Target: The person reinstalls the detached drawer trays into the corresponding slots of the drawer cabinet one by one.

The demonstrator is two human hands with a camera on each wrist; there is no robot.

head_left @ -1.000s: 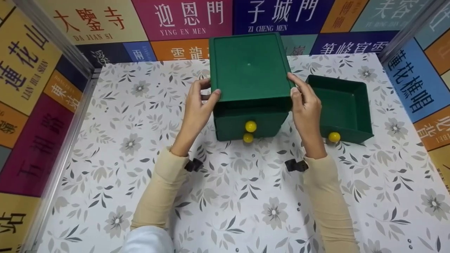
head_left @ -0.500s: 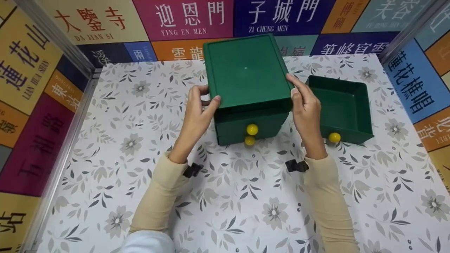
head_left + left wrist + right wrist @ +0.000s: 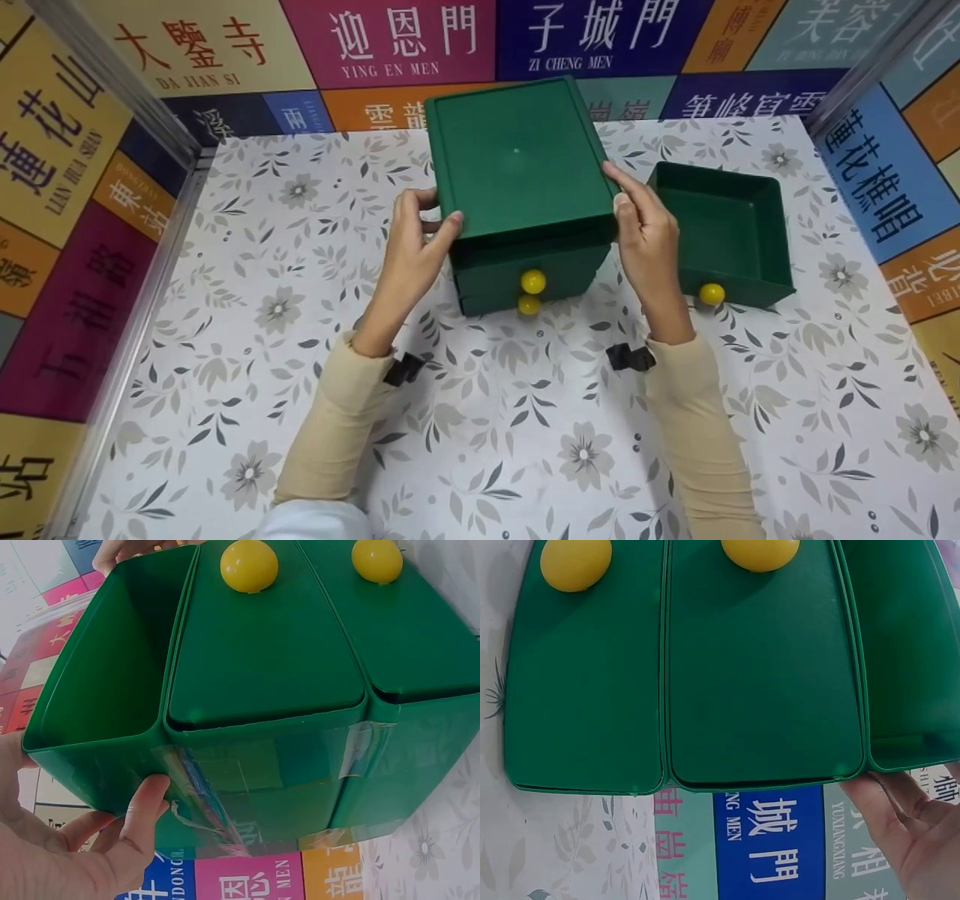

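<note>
Turned slightly since a second ago, the green cabinet (image 3: 517,161) is between left hand (image 3: 411,244) and right hand (image 3: 649,231), fingers (image 3: 637,190) gripping its upper sides.

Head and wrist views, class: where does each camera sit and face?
Head: on the head, facing forward and down at the green cabinet; left hand, right hand, sleeves show.
Left wrist: on that wrist, facing the cabinet's front; both hands show.
Right wrist: on that wrist, facing the same front; right hand shows.
Wrist views share yellow knobs.

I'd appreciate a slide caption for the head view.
Left hand and right hand hold a green drawer cabinet, top slot open, beside a loose drawer.
</note>
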